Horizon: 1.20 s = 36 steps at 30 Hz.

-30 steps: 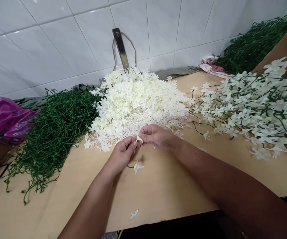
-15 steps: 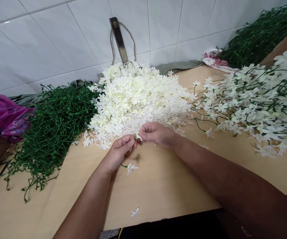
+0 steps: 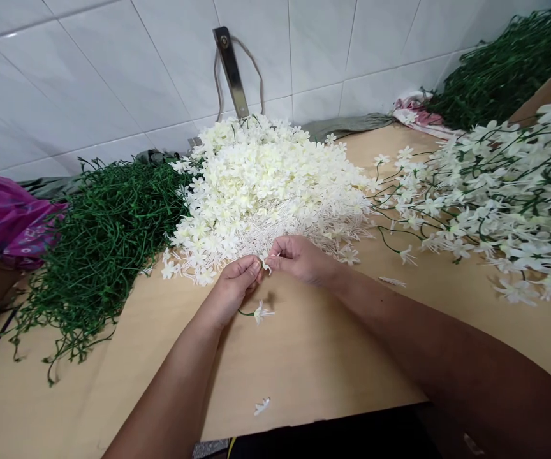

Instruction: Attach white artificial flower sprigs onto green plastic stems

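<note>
My left hand (image 3: 237, 284) is closed in a pinch on the green stem of an artificial flower, the stem mostly hidden by the fingers. At its fingertips shows a small white blossom (image 3: 265, 262). My right hand (image 3: 301, 260) pinches at that blossom from the right, fingertips close together; exactly what lies between them is too small to tell. Below the left hand a second white flower (image 3: 260, 312) with thin stamens sticks out on a green stem. Just behind both hands lies a big heap of white blossoms (image 3: 266, 172) with pale stamens.
Left of the heap is a tangle of green stems (image 3: 122, 229), beside a purple plastic bag (image 3: 7, 217). Stemmed white flowers (image 3: 495, 197) spread at right, with more green stems (image 3: 514, 70) behind. A loose white piece (image 3: 262, 406) lies near the front edge of the brown board (image 3: 333, 370).
The view has shifted slightly. Both hands stay together at the small blossom, which has turned downward a little between the fingertips. The heaps are unchanged.
</note>
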### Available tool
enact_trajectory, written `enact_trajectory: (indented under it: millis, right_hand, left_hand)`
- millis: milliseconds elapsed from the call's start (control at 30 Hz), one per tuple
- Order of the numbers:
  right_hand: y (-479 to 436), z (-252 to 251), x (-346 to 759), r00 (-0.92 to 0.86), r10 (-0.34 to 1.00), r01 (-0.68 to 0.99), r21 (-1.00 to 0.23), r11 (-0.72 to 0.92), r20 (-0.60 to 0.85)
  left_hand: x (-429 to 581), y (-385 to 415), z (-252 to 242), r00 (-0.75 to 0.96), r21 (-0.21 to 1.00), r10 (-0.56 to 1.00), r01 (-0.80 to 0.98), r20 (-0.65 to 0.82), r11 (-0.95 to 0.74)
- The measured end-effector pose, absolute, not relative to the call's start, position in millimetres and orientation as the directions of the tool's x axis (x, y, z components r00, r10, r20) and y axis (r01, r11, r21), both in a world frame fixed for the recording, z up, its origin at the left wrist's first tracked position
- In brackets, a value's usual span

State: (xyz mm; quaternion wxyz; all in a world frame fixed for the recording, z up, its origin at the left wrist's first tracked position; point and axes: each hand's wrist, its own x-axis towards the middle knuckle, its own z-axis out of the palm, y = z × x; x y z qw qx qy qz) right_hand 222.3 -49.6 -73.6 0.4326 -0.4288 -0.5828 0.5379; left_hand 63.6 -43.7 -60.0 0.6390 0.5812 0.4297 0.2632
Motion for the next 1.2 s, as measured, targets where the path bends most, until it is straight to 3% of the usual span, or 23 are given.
enact_trajectory:
  millis: [333, 600, 833, 1000, 1200]
  right_hand:
    - [-55.5, -75.1, 213.6, -0.219, 0.972, 0.136, -0.984, 0.112, 0.08]
    - [-55.8, -74.5, 216.6, -0.294, 0.955, -0.098, -0.992, -0.075, -0.043]
    - [-49.6, -79.3, 219.5, -0.358, 0.933, -0.222, -0.967, -0.126, -0.039]
    - [-48.8, -75.9, 220.7, -0.299, 0.951, -0.135, -0.984, -0.118, -0.073]
    - [-49.6, -71.6, 223.2, -0.288, 0.955, -0.007, -0.998, -0.067, -0.062]
  left_hand:
    - [62.8, -42.4, -59.0, 0.531, 0.968, 0.811, 0.181, -0.244, 0.173]
    - [60.7, -42.6, -56.7, 0.521, 0.968, 0.817, 0.176, -0.248, 0.182]
    - [55.4, -41.6, -53.0, 0.575, 0.963, 0.772, 0.172, -0.269, 0.207]
    - [55.7, -41.1, -56.5, 0.552, 0.958, 0.796, 0.26, -0.248, 0.119]
    - [59.6, -39.8, -58.5, 0.515, 0.94, 0.85, 0.333, -0.114, -0.076]
